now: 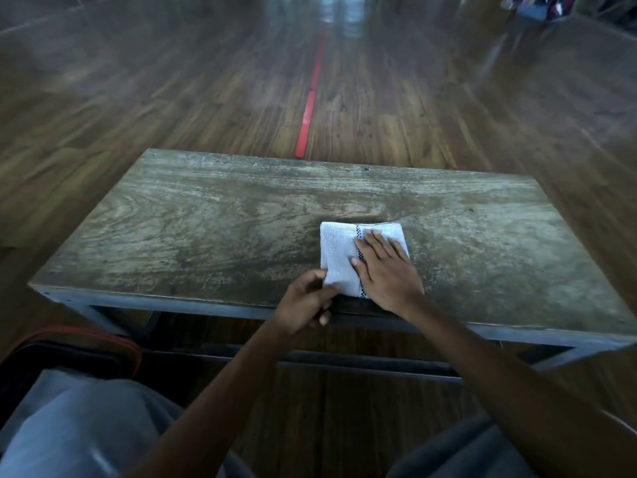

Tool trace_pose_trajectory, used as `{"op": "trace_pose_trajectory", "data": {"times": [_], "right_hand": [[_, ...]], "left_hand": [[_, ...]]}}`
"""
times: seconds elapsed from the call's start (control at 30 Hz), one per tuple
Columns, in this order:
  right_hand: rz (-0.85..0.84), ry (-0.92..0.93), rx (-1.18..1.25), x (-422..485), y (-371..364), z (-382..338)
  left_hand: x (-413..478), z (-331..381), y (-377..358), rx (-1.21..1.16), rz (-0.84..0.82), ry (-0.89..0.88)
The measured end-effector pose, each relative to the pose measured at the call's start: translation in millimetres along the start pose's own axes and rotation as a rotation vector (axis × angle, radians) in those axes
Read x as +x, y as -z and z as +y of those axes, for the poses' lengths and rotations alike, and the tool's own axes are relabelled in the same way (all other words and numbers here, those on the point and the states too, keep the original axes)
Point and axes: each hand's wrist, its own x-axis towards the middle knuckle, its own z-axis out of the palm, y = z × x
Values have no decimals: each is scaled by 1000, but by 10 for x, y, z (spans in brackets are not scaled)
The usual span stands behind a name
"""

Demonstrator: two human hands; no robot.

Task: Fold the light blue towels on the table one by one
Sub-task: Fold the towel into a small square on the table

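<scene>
One folded light blue towel (pixel 339 250) lies at lower centre of the frame, by the desk's (pixel 206 219) near edge. The left hand (pixel 305 305) pinches its near corner in a narrow grip; the right hand (pixel 387 270) presses flat on top, grip wide. Tugging that corner could drag it off the edge or spring the layers. No readable writing, only a checkered stripe (pixel 358 232)

Setting was a large, open, hall-like indoor room. Dark wood-plank floor (pixel 172 98) filled the upper half of the frame, crossed by a red tape line (pixel 309 108) at top centre. Worn wooden table (pixel 206 208) on a metal frame stood mid-frame. Blurred colourful items (pixel 544 5) at upper right, unidentifiable.
</scene>
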Motion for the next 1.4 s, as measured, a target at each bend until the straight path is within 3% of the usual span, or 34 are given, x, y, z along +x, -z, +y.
{"op": "trace_pose_trajectory", "data": {"times": [0.13,0.33,0.67,0.93,1.13,1.3,1.4], "right_hand": [[26,-1,23,8,-24,8],[45,-3,35,10,-33,38],[62,-39,44,37,-69,12],[62,-54,61,52,-58,6],[-43,-37,82,143,80,8],[-61,6,15,54,33,37],[-136,0,249,110,103,98]], "left_hand": [[4,-31,9,277,-54,-9],[34,-10,84,402,-55,-18],[23,-12,-29,182,43,78],[71,43,-35,279,107,63],[80,87,-47,293,194,26],[119,95,15,608,134,31],[146,148,83,906,147,7]]}}
